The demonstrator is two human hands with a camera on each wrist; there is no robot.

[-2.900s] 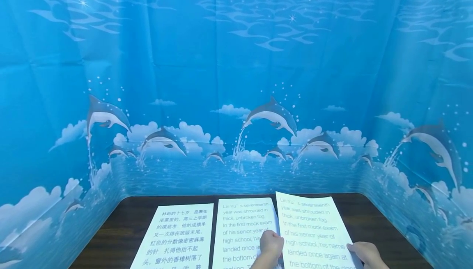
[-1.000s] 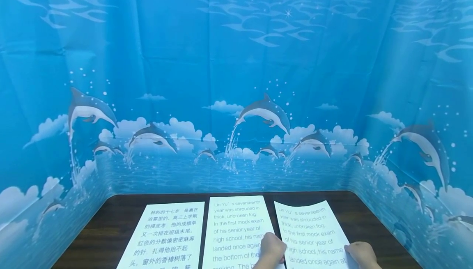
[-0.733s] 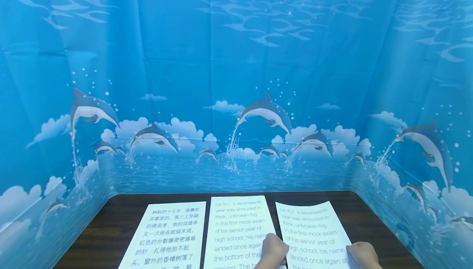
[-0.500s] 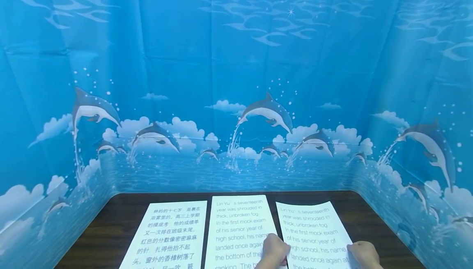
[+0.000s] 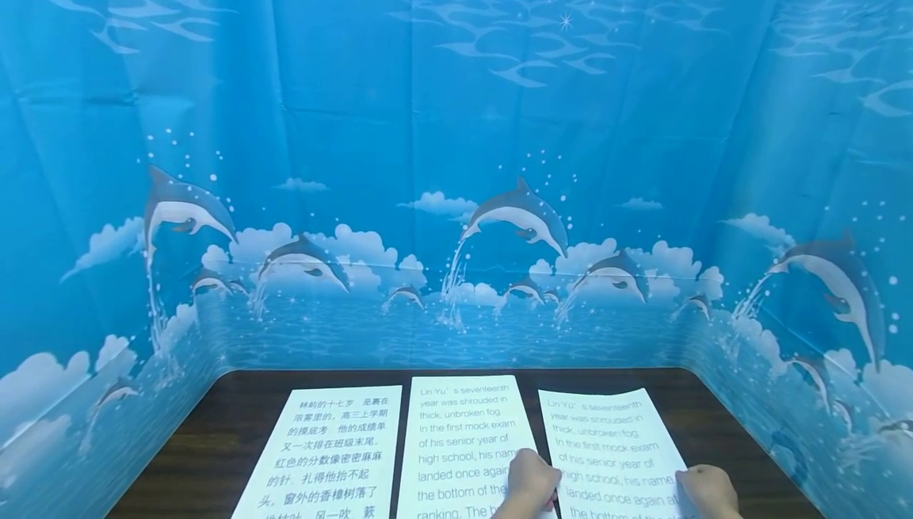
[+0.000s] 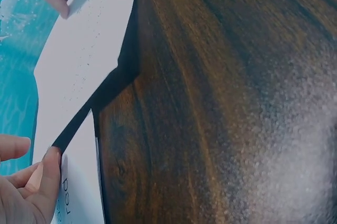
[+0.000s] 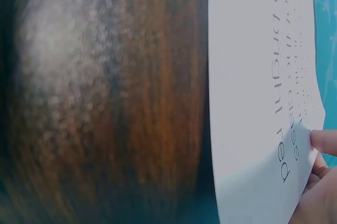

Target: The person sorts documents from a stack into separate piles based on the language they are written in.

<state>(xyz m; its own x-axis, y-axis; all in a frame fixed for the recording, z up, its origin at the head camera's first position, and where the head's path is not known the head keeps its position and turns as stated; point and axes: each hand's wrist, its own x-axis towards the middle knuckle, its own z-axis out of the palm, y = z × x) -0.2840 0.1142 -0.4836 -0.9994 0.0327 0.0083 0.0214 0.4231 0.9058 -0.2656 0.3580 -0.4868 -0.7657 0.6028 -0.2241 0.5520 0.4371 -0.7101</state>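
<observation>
Both hands hold one sheet of paper (image 5: 606,448) printed with English text, at the right of the table. My left hand (image 5: 529,481) pinches its left edge between thumb and fingers. On the opposite edge, my right hand (image 5: 708,490) grips with the thumb on the printed face. The sheet bows a little, and its near edge stands above the table in the left wrist view. Under my left hand lies part of the middle sheet (image 5: 456,440), which bears the same English lines. A third sheet (image 5: 324,456) with Chinese text lies at the left.
The dark wood-grain table (image 5: 192,456) carries the sheets. A blue curtain (image 5: 342,146) printed with dolphins and clouds stands round its back and sides. Narrow strips of tabletop show between the sheets.
Since the oldest frame, the held sheet's far edge has come down and nearer, level with the other sheets. In the last second the head view shifts slightly; both hands keep their hold.
</observation>
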